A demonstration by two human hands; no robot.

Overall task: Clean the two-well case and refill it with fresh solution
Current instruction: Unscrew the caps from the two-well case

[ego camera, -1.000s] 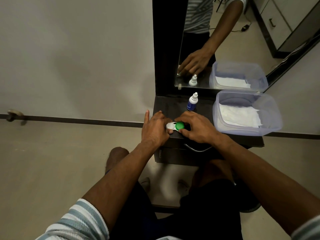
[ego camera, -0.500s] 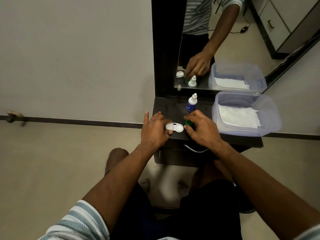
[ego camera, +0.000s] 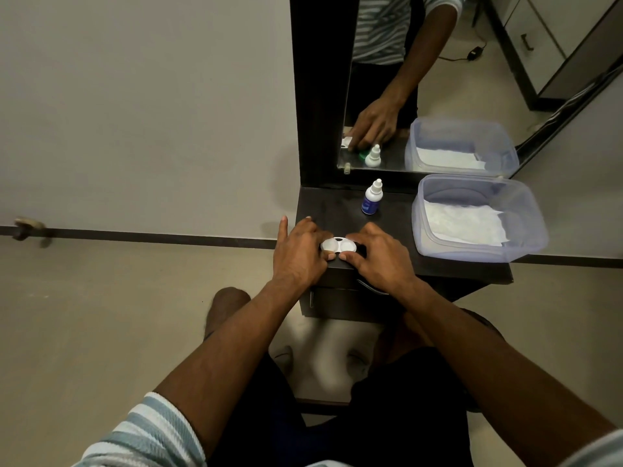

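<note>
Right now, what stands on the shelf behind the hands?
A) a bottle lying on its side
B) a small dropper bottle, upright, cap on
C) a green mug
B: the dropper bottle stands upright and capped behind the two-well case, apart from both hands.

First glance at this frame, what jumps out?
Both hands meet at the front edge of the dark table: the left hand and right hand flank the white two-well case. Behind it stands a small dropper bottle, upright. At the right sits a clear plastic tub with white tissue inside.
</note>
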